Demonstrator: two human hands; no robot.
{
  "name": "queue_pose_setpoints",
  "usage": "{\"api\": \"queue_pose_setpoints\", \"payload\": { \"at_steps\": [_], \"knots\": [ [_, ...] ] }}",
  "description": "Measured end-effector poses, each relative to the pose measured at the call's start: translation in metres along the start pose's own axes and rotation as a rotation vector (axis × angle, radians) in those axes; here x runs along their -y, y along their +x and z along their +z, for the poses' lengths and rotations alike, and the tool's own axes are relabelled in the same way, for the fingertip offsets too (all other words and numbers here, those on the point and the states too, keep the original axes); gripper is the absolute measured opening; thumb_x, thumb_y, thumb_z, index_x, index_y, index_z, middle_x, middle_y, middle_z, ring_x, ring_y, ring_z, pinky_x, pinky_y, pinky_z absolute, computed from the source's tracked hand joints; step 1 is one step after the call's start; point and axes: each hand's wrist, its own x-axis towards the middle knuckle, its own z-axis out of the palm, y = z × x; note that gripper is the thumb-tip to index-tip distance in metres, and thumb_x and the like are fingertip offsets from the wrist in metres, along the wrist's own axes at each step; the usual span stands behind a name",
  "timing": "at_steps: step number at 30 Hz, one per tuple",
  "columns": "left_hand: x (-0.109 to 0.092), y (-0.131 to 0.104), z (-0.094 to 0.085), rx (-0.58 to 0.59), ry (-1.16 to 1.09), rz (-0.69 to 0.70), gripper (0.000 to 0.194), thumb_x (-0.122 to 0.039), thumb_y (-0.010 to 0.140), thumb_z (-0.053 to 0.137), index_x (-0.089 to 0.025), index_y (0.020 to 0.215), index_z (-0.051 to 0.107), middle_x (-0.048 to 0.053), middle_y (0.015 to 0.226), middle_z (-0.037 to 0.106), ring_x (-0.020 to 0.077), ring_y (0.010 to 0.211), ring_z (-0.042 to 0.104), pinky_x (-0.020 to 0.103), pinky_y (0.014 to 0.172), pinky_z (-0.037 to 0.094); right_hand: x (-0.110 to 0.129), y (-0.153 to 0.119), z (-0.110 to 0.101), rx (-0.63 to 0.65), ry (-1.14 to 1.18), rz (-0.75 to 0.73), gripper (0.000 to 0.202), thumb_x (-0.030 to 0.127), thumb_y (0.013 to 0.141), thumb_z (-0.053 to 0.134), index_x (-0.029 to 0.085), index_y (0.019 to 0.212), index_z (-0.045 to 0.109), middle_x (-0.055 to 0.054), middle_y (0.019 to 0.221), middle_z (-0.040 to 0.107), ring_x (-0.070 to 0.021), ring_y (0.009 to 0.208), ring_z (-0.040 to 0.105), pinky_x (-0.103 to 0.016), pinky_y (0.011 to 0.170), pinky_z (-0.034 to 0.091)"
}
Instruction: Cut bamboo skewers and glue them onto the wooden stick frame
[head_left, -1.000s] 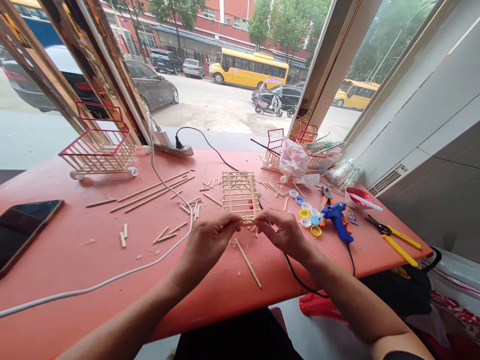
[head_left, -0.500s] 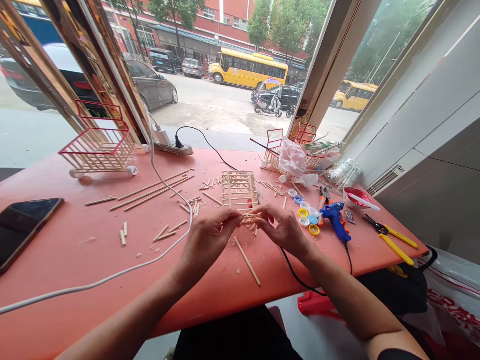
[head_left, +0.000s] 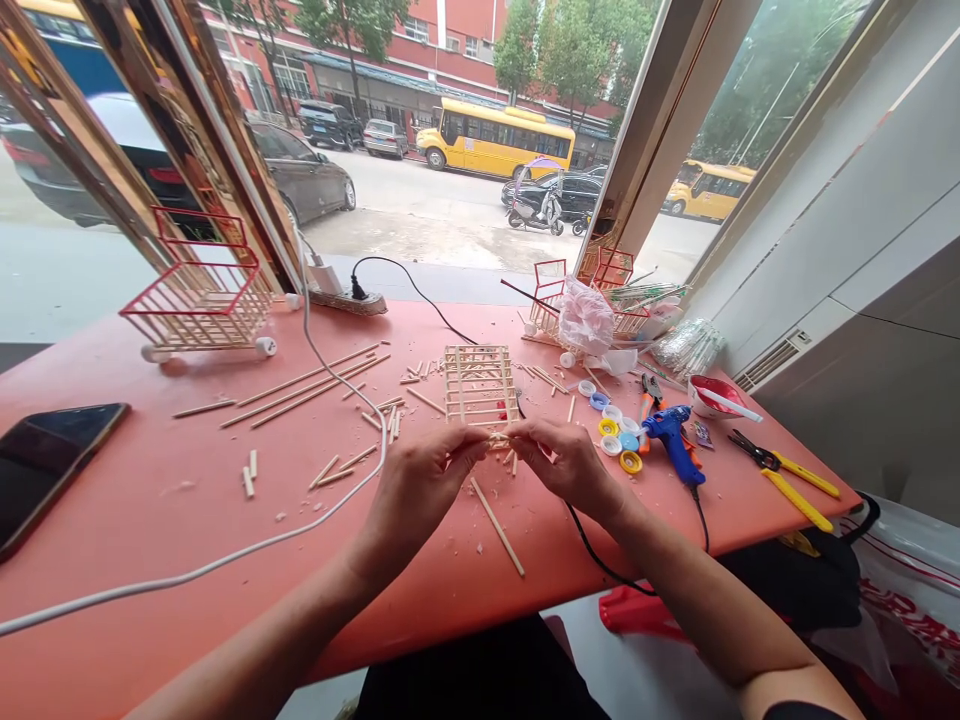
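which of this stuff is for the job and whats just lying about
Likely for the job:
small piece between left hand and right hand
stick frame
loose sticks
glue gun
bottle caps
yellow-handled pliers

Likely just lying about:
phone
white cable

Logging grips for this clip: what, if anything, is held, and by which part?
The left hand and right hand pinch a pale wooden piece by opposite ends, at the near end of the stick frame; whether attached cannot be told.

Holds a small pale wooden piece (head_left: 499, 437) in fingertips of left hand (head_left: 421, 472) and right hand (head_left: 564, 462). From there, shows slatted frame (head_left: 478, 387) near twelve o'clock, blue glue gun (head_left: 675, 440) at three, loose stick (head_left: 497, 526) at six, red-rimmed basket (head_left: 180, 314) at ten.
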Motion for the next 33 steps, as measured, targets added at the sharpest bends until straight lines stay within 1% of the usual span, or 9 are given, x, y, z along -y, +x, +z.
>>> {"api": "queue_pose_setpoints", "payload": {
  "at_steps": [4, 9, 14, 20, 24, 28, 33],
  "knots": [
    [0.001, -0.001, 0.0, 0.004, -0.004, 0.021, 0.017, -0.02, 0.092, 0.062, -0.023, 0.088, 0.079, -0.002, 0.075, 0.08, 0.0133, 0.06, 0.069, 0.02, 0.065, 0.053, -0.003, -0.001, 0.001, -0.01, 0.004, -0.044, 0.014, 0.019, 0.1, 0.06, 0.021, 0.104, 0.074, -0.005, 0.094, 0.079, -0.0138, 0.079, 0.071, -0.023, 0.072, 0.053],
    [0.001, -0.002, 0.002, -0.008, 0.003, 0.025, 0.019, -0.02, 0.092, 0.06, -0.023, 0.087, 0.078, 0.0, 0.077, 0.08, 0.0151, 0.065, 0.072, 0.021, 0.068, 0.055, -0.005, -0.003, 0.003, -0.028, 0.004, -0.064, 0.016, 0.021, 0.101, 0.061, 0.022, 0.108, 0.076, -0.006, 0.1, 0.08, -0.0161, 0.088, 0.074, -0.026, 0.078, 0.057],
    [0.001, -0.003, 0.002, -0.025, -0.001, 0.054, 0.019, -0.018, 0.092, 0.059, -0.021, 0.085, 0.077, 0.0, 0.074, 0.079, 0.0152, 0.065, 0.072, 0.021, 0.065, 0.054, -0.004, -0.004, 0.004, -0.026, -0.017, -0.087, 0.017, 0.02, 0.101, 0.06, 0.021, 0.109, 0.076, -0.006, 0.097, 0.079, -0.0152, 0.085, 0.073, -0.025, 0.077, 0.057],
    [0.001, -0.003, 0.001, -0.002, 0.005, 0.031, 0.019, -0.02, 0.093, 0.059, -0.022, 0.084, 0.076, 0.0, 0.074, 0.079, 0.0152, 0.064, 0.071, 0.022, 0.065, 0.053, 0.0, -0.003, 0.004, -0.023, -0.088, -0.086, 0.017, 0.022, 0.103, 0.059, 0.022, 0.106, 0.075, -0.005, 0.086, 0.076, -0.0154, 0.079, 0.069, -0.026, 0.074, 0.054],
    [0.0, -0.002, 0.0, -0.007, 0.007, 0.039, 0.019, -0.02, 0.094, 0.06, -0.022, 0.085, 0.076, 0.001, 0.076, 0.079, 0.0154, 0.064, 0.071, 0.022, 0.065, 0.054, 0.001, -0.004, 0.003, -0.035, -0.096, -0.092, 0.015, 0.022, 0.102, 0.059, 0.022, 0.103, 0.075, -0.004, 0.086, 0.076, -0.0148, 0.077, 0.068, -0.026, 0.073, 0.053],
    [-0.001, -0.002, 0.0, -0.018, 0.017, 0.042, 0.017, -0.02, 0.094, 0.06, -0.022, 0.086, 0.076, 0.001, 0.075, 0.079, 0.0153, 0.064, 0.071, 0.022, 0.066, 0.053, 0.003, -0.002, 0.002, -0.036, -0.093, -0.079, 0.014, 0.019, 0.101, 0.059, 0.022, 0.101, 0.073, -0.004, 0.088, 0.076, -0.0155, 0.079, 0.069, -0.027, 0.074, 0.053],
    [-0.003, -0.002, 0.001, -0.004, 0.013, 0.036, 0.017, -0.02, 0.095, 0.06, -0.021, 0.087, 0.076, 0.001, 0.077, 0.079, 0.0149, 0.065, 0.071, 0.022, 0.067, 0.053, 0.005, -0.001, 0.002, -0.04, -0.081, -0.079, 0.013, 0.016, 0.1, 0.059, 0.021, 0.101, 0.071, -0.004, 0.088, 0.076, -0.0157, 0.081, 0.07, -0.027, 0.078, 0.054]
  ]
}}
